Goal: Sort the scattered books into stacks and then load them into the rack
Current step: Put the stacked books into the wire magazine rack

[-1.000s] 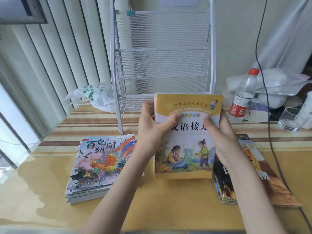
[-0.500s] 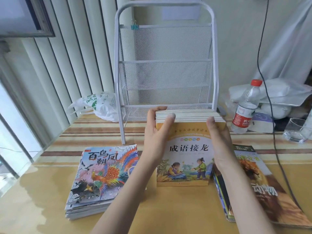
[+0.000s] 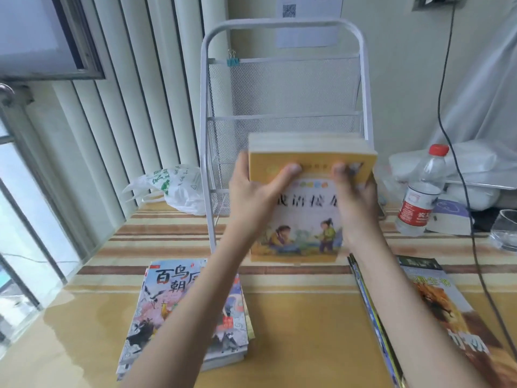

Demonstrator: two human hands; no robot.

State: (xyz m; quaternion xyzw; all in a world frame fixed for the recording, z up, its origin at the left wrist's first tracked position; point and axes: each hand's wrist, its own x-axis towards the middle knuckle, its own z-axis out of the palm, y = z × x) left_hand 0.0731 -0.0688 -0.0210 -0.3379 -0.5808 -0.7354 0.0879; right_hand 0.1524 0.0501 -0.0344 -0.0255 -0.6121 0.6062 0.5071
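The yellow stack of books [image 3: 303, 208] has been raised off the table [image 3: 293, 326] toward the rack [image 3: 282, 88]; it is gripped by left hand [image 3: 251, 197] and right hand [image 3: 355, 197]; loading has begun.

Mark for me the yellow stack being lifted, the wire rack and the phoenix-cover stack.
yellow book stack [image 3: 307, 219]: head view, front cover, between the two hands.
white mesh rack [image 3: 282, 93]: head view, upper mesh back panel.
phoenix-cover stack [image 3: 167, 301]: head view, top cover, left of the forearm.
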